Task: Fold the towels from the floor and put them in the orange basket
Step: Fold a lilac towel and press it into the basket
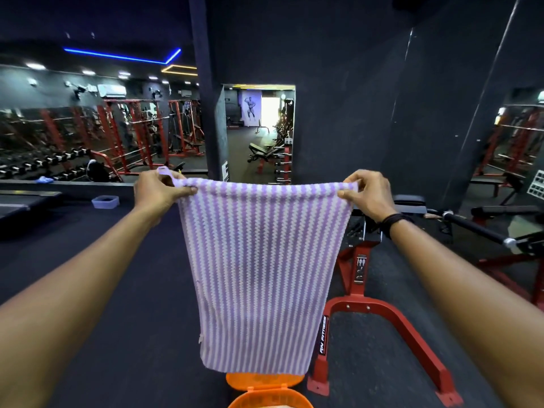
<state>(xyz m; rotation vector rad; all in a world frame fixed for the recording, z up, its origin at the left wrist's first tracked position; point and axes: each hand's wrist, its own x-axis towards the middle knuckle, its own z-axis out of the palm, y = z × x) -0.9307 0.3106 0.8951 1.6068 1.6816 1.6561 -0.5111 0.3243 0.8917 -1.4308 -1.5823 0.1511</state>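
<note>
A purple and white striped towel (259, 269) is held up in the air in front of the person, stretched between both hands and hanging straight down. Its top left corner is pinched by the left hand (160, 191), with the fingers curled over the upper edge and a small purple loop (165, 173) standing up above the knuckles. The top right corner is gripped in the same way by the right hand (366, 192), whose fingers are folded round the edge of the cloth. A dark band (393, 220) is worn on the right wrist. Both arms are extended forward.

The lower edge of the towel hangs just above the orange basket (265, 391), which stands on the dark floor (117, 290) at the bottom of the view; whether the cloth touches the basket cannot be told. What is inside the basket is not clearly seen.

To the right of the towel a red bench frame (382, 319) is placed on the floor, partly hidden behind the cloth. Further left, a small pale container (105, 201) lies on the floor. Red racks (132, 134) and a row of dumbbells (44, 166) are seen far behind on the left
</note>
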